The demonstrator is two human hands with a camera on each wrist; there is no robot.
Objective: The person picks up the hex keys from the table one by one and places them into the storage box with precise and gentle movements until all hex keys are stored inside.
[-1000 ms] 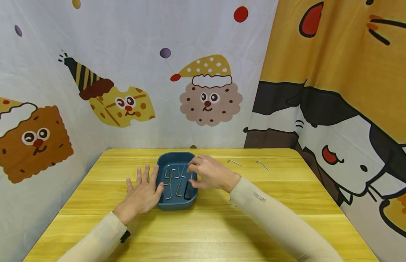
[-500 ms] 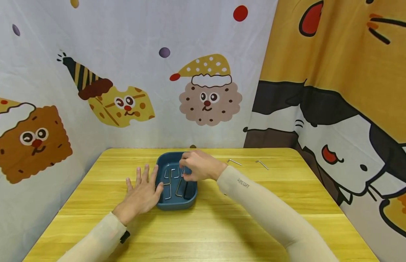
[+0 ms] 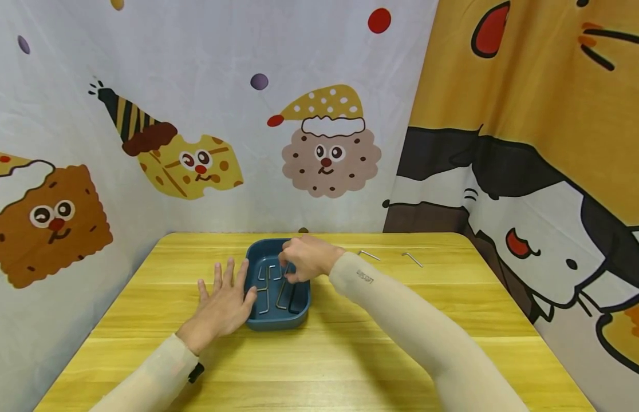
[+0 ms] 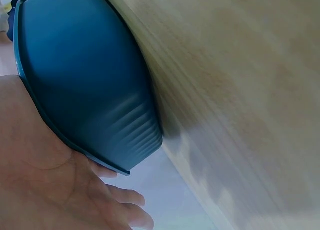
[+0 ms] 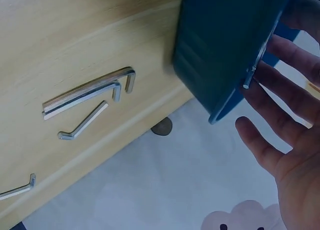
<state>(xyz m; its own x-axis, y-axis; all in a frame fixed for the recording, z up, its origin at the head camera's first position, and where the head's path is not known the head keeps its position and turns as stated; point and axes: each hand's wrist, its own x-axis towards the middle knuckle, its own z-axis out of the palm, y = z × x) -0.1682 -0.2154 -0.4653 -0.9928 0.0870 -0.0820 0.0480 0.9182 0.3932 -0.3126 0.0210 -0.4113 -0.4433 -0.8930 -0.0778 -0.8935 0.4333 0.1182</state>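
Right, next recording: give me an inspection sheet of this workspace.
Surface: wood-grain table, with a blue tray on it.
Job's things: several L-shaped keys lie in the tray; four loose keys lie on the table in the right wrist view, two of them side by side.
Clutter: nothing seen.
Left hand: fingers spread, against the tray's left side.
Right hand: over the tray, holding a metal key at its fingertips.
Cables: nothing seen.
Surroundings: cartoon-printed cloth behind the table.
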